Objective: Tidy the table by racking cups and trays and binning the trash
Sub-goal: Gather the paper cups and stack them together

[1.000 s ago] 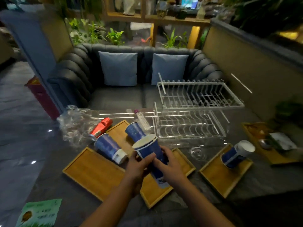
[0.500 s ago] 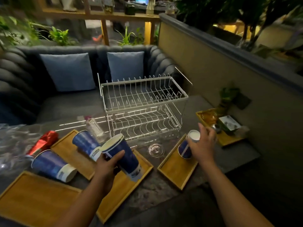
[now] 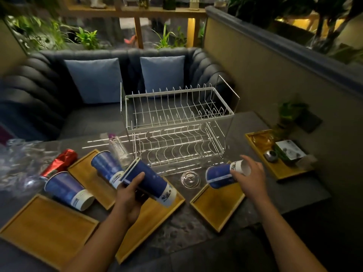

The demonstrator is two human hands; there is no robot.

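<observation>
The left hand [image 3: 129, 195] grips a blue paper cup [image 3: 149, 182], fingers wrapped round its side; the cup is tilted with its rim up to the left and its white base down to the right, held above the middle bamboo tray [image 3: 151, 220]. The right hand [image 3: 250, 173] holds a second blue cup [image 3: 224, 174] by its white base end, fingers spread round it, so the cup lies nearly level in the air with its mouth toward the left, over the far end of another bamboo tray [image 3: 217, 207].

Two more blue cups lie on their sides to the left: one [image 3: 107, 168] on a tray [image 3: 88, 173] behind the left hand, the other [image 3: 67, 190] resting across the near corner of that tray and the far edge of the large tray [image 3: 45, 228] at the table's front left. A crushed red can [image 3: 60, 162] lies just beside them, touching a heap of clear plastic wrap [image 3: 21, 163]. A clear plastic bottle [image 3: 118, 150] with a purple cap lies near the rack.

The two-tier white wire dish rack [image 3: 176, 122] stands at the back of the dark stone table [image 3: 188, 232], with nothing racked in it. A clear dome lid [image 3: 190, 178] sits on the table in front of it, between the two held cups. At the far right a fifth tray [image 3: 275, 167] holds a small metal bowl [image 3: 271, 156] and a printed box [image 3: 290, 154].
</observation>
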